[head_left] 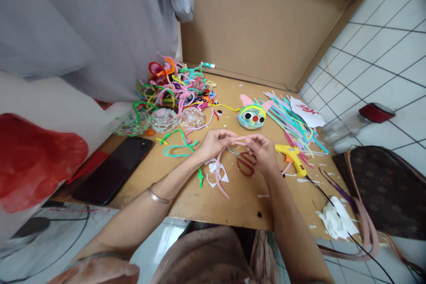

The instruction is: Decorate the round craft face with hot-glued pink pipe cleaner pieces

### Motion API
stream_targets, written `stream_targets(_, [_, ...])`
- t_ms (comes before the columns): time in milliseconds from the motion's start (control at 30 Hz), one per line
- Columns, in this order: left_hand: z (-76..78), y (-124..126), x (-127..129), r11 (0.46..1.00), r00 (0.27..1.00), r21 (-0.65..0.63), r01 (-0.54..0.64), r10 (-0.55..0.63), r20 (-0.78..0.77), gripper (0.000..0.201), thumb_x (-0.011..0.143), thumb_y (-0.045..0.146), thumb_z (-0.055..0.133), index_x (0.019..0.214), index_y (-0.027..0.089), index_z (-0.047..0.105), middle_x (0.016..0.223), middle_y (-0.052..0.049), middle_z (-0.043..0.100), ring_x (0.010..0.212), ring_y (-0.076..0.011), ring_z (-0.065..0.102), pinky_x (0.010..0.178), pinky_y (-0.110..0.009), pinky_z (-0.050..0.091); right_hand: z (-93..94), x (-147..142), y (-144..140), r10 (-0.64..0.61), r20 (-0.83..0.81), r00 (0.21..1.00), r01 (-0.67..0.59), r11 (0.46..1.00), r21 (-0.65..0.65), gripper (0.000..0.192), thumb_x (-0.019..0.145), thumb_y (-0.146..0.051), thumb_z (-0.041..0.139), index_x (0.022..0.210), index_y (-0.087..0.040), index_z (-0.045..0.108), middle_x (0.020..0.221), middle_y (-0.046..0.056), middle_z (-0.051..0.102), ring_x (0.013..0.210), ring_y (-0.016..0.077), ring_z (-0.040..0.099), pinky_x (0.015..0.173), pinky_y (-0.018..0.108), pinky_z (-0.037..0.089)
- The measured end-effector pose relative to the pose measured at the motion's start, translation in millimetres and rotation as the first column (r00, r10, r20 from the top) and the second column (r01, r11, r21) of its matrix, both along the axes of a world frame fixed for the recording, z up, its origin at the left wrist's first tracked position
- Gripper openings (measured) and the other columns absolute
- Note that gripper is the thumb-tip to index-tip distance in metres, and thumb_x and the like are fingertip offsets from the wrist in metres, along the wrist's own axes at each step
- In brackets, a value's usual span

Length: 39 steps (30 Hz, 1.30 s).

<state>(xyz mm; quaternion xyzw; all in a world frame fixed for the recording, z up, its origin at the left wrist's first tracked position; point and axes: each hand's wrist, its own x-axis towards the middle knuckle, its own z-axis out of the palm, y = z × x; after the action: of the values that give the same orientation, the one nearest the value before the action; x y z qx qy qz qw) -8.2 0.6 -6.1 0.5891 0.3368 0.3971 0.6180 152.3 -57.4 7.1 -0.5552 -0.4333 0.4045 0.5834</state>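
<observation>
A pink pipe cleaner point(218, 173) is held over the middle of the table, one tail hanging down below my hands. My left hand point(215, 144) pinches it from the left. From the right, my right hand point(261, 148) pinches it too, a short gap between the two sets of fingertips. Red-handled scissors point(246, 163) lie just under my hands. Behind them stands a round animal head point(252, 117) with pink ears, black eyes and a red nose. A yellow hot glue gun point(293, 159) lies beside my right hand.
Tangled coloured pipe cleaners point(178, 84) pile up at the back left, straight ones point(289, 117) at the right. Clear plastic balls point(164, 120), a black phone point(115, 171), a glue stick point(208, 65), a bottle point(356, 122), a brown bag point(386, 188) and crumpled tissue point(337, 217) surround the workspace.
</observation>
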Motion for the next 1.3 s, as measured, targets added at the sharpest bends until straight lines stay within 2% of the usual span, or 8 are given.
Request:
stream_targets(100, [-0.3, 3, -1, 0.999, 0.999, -0.007, -0.038, 0.038, 0.036, 0.034, 0.063, 0.039, 0.078, 0.082, 0.012, 0.072, 0.073, -0.003, 0.07, 0.064, -0.0118, 0.058, 0.063, -0.024, 0.045, -0.4, -1, 0, 0.047, -0.121, 0.992, -0.05, 0.998, -0.027, 0.03, 0.056, -0.041, 0.08, 0.066, -0.018, 0.063, 0.043, -0.006, 0.054, 0.039, 0.006, 0.044, 0.04, 0.019, 0.033])
stream_targets(233, [-0.4, 5, -2, 0.999, 0.999, 0.001, -0.037, 0.037, 0.032, 0.035, 0.062, 0.04, 0.079, 0.082, 0.012, 0.071, 0.071, -0.003, 0.069, 0.062, -0.0111, 0.057, 0.063, -0.024, 0.045, 0.0, -2, -1, 0.069, -0.141, 0.988, -0.075, 0.997, -0.035, 0.033, 0.057, -0.044, 0.08, 0.067, -0.018, 0.063, 0.045, -0.006, 0.055, 0.039, 0.006, 0.044, 0.041, 0.019, 0.036])
stream_targets(367, [-1.2, 6, -3, 1.0, 0.999, 0.013, -0.023, 0.022, 0.03, 0.035, 0.063, 0.04, 0.079, 0.08, 0.011, 0.07, 0.067, -0.002, 0.068, 0.059, -0.0097, 0.056, 0.06, -0.022, 0.044, 0.4, -1, -3, 0.08, -0.037, 0.996, -0.08, 0.997, 0.009, 0.029, 0.064, -0.043, 0.077, 0.073, -0.019, 0.064, 0.05, -0.006, 0.055, 0.043, 0.007, 0.046, 0.044, 0.02, 0.039])
stream_targets(533, [-1.7, 7, -4, 1.0, 1.0, 0.018, -0.01, 0.009, 0.021, 0.034, 0.062, 0.04, 0.079, 0.077, 0.011, 0.068, 0.067, -0.002, 0.068, 0.06, -0.0101, 0.057, 0.06, -0.022, 0.044, -3.4, 0, -2, 0.122, 0.176, 0.977, -0.139, 0.987, 0.087, 0.036, 0.065, -0.032, 0.076, 0.099, -0.02, 0.07, 0.072, -0.002, 0.062, 0.061, 0.0105, 0.055, 0.057, 0.024, 0.046])
stream_targets(700, [-3.2, 6, -4, 1.0, 1.0, -0.013, 0.008, -0.008, 0.029, 0.036, 0.062, 0.039, 0.081, 0.081, 0.011, 0.069, 0.07, -0.003, 0.069, 0.062, -0.0102, 0.058, 0.062, -0.022, 0.045, -8.9, 0, 0, 0.039, 0.195, 0.98, -0.057, 0.994, 0.088, 0.032, 0.065, -0.033, 0.075, 0.094, -0.019, 0.072, 0.072, -0.001, 0.063, 0.06, 0.0108, 0.054, 0.058, 0.025, 0.047])
stream_targets(833, [-3.9, 7, -4, 0.999, 0.999, -0.025, 0.031, -0.03, 0.037, 0.034, 0.061, 0.036, 0.081, 0.082, 0.011, 0.069, 0.069, -0.002, 0.069, 0.06, -0.0088, 0.057, 0.062, -0.022, 0.044, -8.9, 0, 2, 0.052, 0.107, 0.993, -0.055, 0.998, 0.026, 0.035, 0.06, -0.034, 0.078, 0.091, -0.018, 0.07, 0.073, 0.0, 0.067, 0.063, 0.0125, 0.058, 0.06, 0.026, 0.049])
stream_targets(1000, [-3.3, 7, -5, 0.996, 0.996, -0.042, 0.078, -0.076, 0.044, 0.036, 0.058, 0.034, 0.084, 0.082, 0.011, 0.07, 0.072, -0.002, 0.07, 0.062, -0.0087, 0.059, 0.064, -0.022, 0.047, -8.5, 1, 3, 0.042, 0.054, 0.998, -0.043, 0.999, 0.032, 0.034, 0.058, -0.032, 0.078, 0.088, -0.019, 0.068, 0.074, 0.001, 0.069, 0.067, 0.0141, 0.063, 0.065, 0.027, 0.052])
stream_targets(1300, [-5.0, 8, -1, 0.999, 0.999, -0.045, 0.025, -0.023, 0.045, 0.045, 0.05, 0.043, 0.087, 0.078, 0.011, 0.07, 0.073, -0.005, 0.071, 0.064, -0.0115, 0.061, 0.064, -0.024, 0.048, -11.4, 1, 4, 0.005, 0.095, 0.995, -0.011, 0.998, 0.064, 0.035, 0.059, -0.034, 0.08, 0.088, -0.019, 0.069, 0.074, 0.001, 0.068, 0.066, 0.0141, 0.062, 0.062, 0.027, 0.052])
